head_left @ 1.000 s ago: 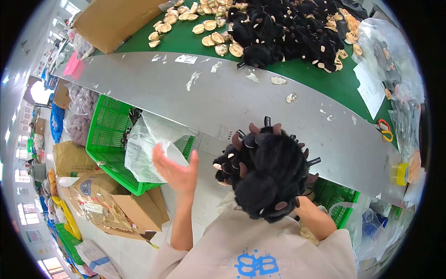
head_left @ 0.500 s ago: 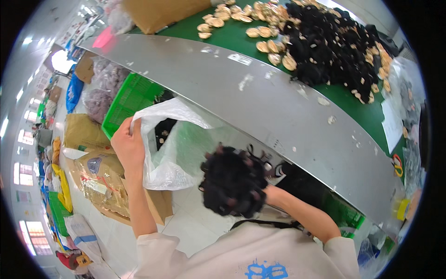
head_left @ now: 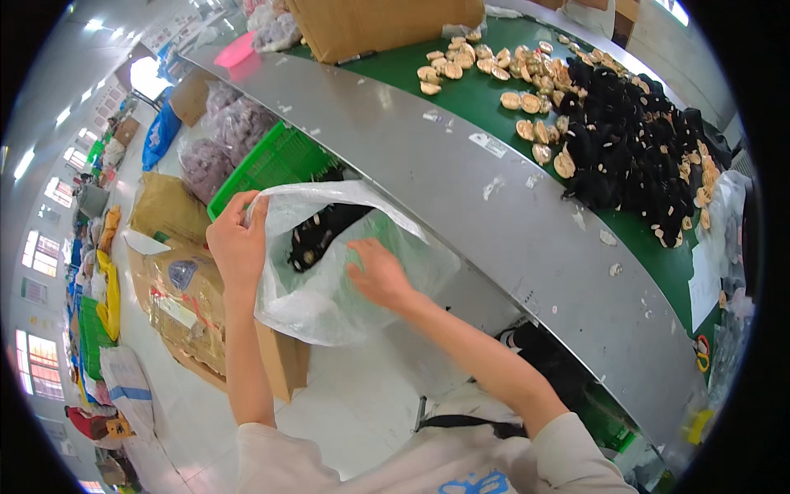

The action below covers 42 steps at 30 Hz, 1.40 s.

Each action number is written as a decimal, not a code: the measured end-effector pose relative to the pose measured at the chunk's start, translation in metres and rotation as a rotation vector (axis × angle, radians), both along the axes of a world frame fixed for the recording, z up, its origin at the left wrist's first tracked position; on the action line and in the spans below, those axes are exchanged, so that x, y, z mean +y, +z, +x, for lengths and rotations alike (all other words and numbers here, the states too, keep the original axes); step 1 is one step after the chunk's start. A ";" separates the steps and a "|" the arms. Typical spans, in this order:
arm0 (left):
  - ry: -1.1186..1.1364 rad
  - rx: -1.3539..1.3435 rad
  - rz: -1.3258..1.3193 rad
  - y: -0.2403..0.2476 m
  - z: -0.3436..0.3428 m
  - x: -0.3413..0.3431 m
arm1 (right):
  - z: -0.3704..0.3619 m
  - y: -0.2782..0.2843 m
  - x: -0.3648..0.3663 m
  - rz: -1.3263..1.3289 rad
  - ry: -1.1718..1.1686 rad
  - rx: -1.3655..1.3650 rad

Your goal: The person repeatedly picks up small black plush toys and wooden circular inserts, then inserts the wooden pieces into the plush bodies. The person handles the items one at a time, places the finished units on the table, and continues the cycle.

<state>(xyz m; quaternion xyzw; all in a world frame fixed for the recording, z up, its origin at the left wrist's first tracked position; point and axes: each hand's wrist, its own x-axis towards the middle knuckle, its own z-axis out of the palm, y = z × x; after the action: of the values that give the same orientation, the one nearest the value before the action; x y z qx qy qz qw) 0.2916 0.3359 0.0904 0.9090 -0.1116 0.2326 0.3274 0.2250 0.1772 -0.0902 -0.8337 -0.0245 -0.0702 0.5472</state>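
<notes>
My left hand is closed on the rim of a translucent white plastic bag and holds its mouth up. Through the mouth shows a black, soft-looking piece with small pale bits. My right hand is over the bag's near side, close to that black piece, fingers apart and holding nothing. A large heap of similar black pieces lies on the green table top at the far right, beside many beige oval pieces.
A grey metal table edge runs diagonally past the bag. Under it stands a green crate. Cardboard and brown wrapped packages lie on the floor at left. Scissors rest at the table's right end; a cardboard box stands at the back.
My right hand has moved left to the bag and let go of the black bundle it held. The bag's mouth is spread wider. My head view has shifted a little.
</notes>
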 end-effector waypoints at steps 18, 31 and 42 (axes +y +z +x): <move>-0.841 0.213 -0.184 -0.057 -0.122 -0.234 | -0.393 0.070 -0.227 0.016 -0.998 -0.001; -0.741 -0.090 0.354 -0.123 0.040 -0.437 | -0.420 0.044 -0.283 -0.398 -1.375 0.028; -0.788 0.005 -0.009 -0.103 -0.032 -0.458 | -0.422 0.051 -0.284 -0.368 -1.351 0.038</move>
<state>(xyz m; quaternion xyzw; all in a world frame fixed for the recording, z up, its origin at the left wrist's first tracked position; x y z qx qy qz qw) 0.2597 -0.1224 -0.0124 0.7956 -0.4501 0.0876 0.3960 -0.1974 -0.1068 -0.0393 -0.7465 0.4973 -0.3751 0.2341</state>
